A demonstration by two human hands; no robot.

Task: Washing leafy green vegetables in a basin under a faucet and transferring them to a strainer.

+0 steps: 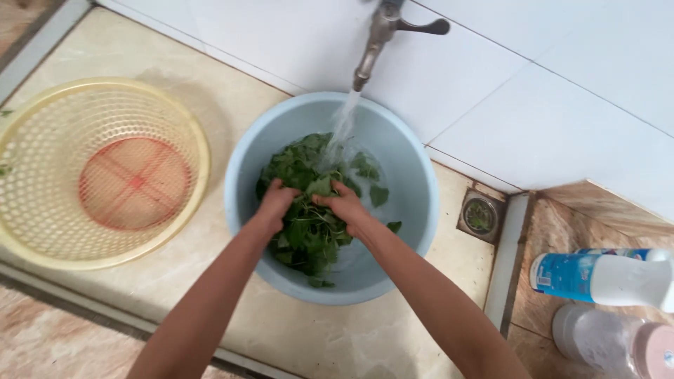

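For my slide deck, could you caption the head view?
Both hands, left and right, press leafy greens in a blue basin under a running tap.

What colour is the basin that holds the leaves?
Light blue; the basin shows best in the head view.

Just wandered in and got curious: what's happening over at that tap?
A person has both hands in a pale blue basin on the tiled floor. The left hand and right hand press into a pile of green leaves while water runs from the tap above. A yellow basket sits to the left, with no leaves in it. A floor drain and bottles lie to the right.
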